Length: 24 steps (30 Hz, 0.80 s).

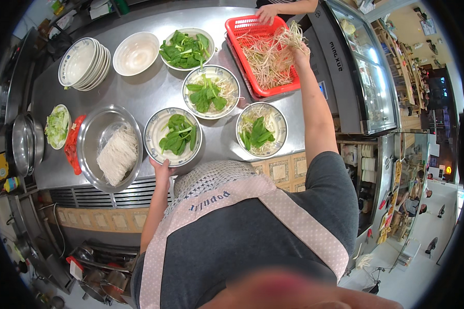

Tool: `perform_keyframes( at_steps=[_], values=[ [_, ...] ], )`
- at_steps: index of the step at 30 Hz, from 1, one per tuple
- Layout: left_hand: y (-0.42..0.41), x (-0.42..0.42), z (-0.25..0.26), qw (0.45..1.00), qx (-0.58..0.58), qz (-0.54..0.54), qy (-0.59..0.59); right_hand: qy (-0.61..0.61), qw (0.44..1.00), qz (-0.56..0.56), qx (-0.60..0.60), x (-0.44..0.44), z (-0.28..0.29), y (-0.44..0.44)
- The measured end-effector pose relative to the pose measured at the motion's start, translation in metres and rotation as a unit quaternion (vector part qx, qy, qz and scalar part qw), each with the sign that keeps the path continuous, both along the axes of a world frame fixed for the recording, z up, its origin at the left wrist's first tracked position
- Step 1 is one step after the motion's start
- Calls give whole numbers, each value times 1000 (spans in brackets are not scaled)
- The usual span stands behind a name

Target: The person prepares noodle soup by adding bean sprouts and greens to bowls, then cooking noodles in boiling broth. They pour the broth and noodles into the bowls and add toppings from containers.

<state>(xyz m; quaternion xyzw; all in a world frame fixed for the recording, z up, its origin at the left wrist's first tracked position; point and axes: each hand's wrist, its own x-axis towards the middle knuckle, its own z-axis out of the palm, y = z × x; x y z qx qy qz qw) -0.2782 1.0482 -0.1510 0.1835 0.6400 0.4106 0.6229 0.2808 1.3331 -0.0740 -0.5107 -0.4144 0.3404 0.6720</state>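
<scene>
My left hand (162, 170) grips the near rim of a patterned bowl (150, 131) with green leaves in it. My right hand (299, 52) holds a bunch of bean sprouts (292, 36) over the right side of a red plastic basket (263, 92), where more sprouts lie. Two patterned bowls, one in the middle (187, 102) and one at the right (280, 145), hold sprouts topped with leaves. A fuller bowl of greens (183, 50) stands behind them. An empty white bowl (135, 54) is beside a stack of bowls (81, 63).
A steel basin (86, 143) with white noodles stands at the left, near a red plastic bag (74, 145) and a dish of cut lettuce (57, 127). Across the steel table (147, 92), another person's hand (267, 14) touches the basket's far rim. A glass-fronted display cooler (348, 73) is at the right.
</scene>
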Motion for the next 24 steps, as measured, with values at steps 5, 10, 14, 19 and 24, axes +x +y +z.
perform_keyframes(
  at_steps=[5, 10, 14, 19, 24],
  values=[
    [3, -3, -9, 1000, -12, -10, -2, 31, 1000, 0, 1, 24, -1, -4],
    [3, -4, -12, 1000, -11, 0, 0, -36, 999, 15, -8, 14, 16, -7],
    [4, -3, -11, 1000, -2, -11, 21, -45, 998, 0, -35, 14, -1, -12],
    [4, -7, -17, 1000, -2, -17, 17, 115, 993, -11, 14, 15, 10, -18],
    [0, -8, -31, 1000, 15, -1, 27, 174, 984, 45, -14, -35, 60, -38]
  ],
)
